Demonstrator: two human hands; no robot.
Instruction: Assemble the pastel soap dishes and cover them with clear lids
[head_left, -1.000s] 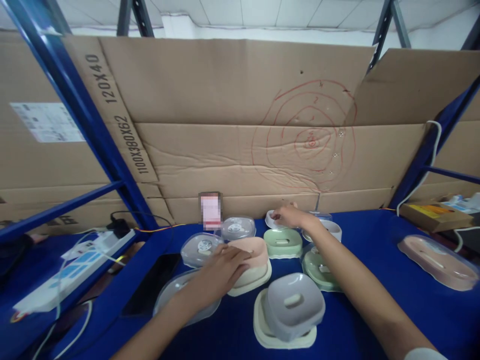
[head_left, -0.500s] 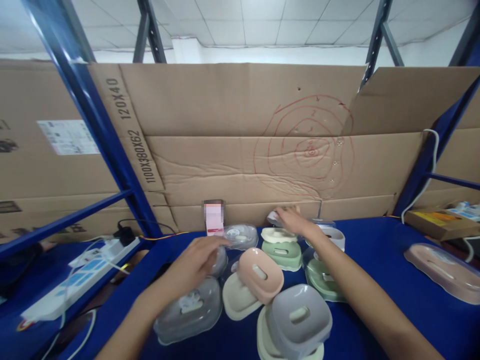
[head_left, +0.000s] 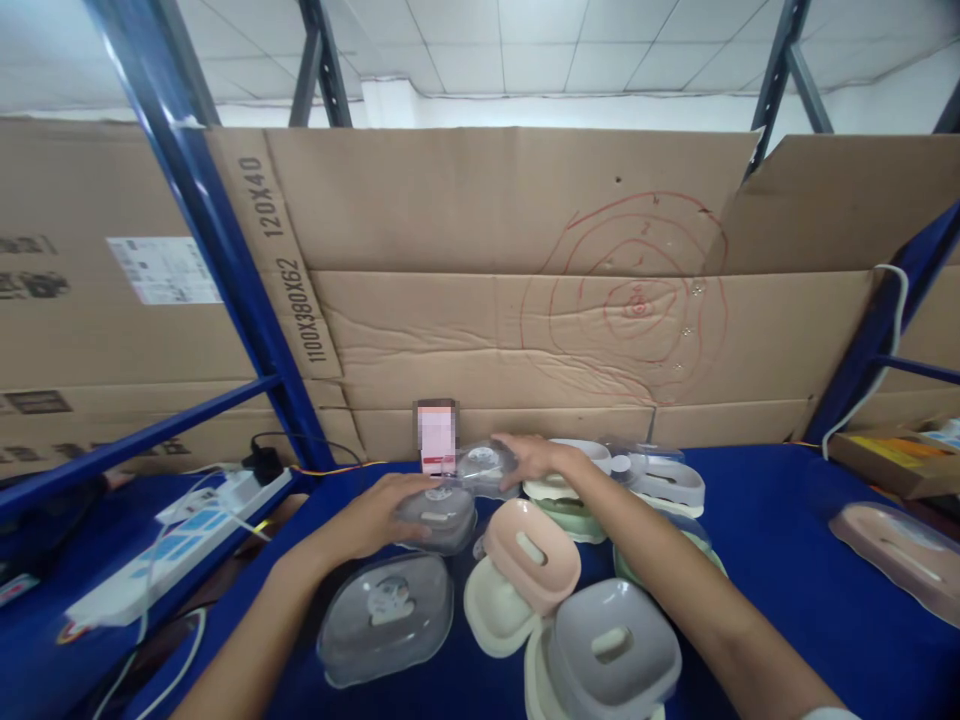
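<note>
My left hand [head_left: 394, 515] grips the left edge of a clear plastic lid [head_left: 442, 518] with its fingers closed. Farther back, the fingers and thumb of my right hand [head_left: 536, 460] close on the right edge of another clear plastic lid [head_left: 484, 468]. A larger clear lid [head_left: 386, 620] lies in front of my left hand. Between my arms, a pink container [head_left: 551, 575] rests partly on a cream lid [head_left: 499, 615]. Nearer stands a grey container [head_left: 619, 665] over cream pieces. Under my right wrist are a cream piece [head_left: 544, 489] and a green container [head_left: 574, 522].
A phone [head_left: 436, 440] leans against the cardboard wall [head_left: 465, 330]. A white power strip [head_left: 180, 560] with cables lies left. White container pieces [head_left: 671, 485] stand beyond my right forearm, and a long pink box [head_left: 896, 560] sits far right. Blue posts [head_left: 217, 270] frame the blue tabletop [head_left: 765, 540].
My right hand has left a white piece at the back and moved left onto a clear lid. My left hand stays at its clear lid, which now shows more. The view has shifted slightly.
</note>
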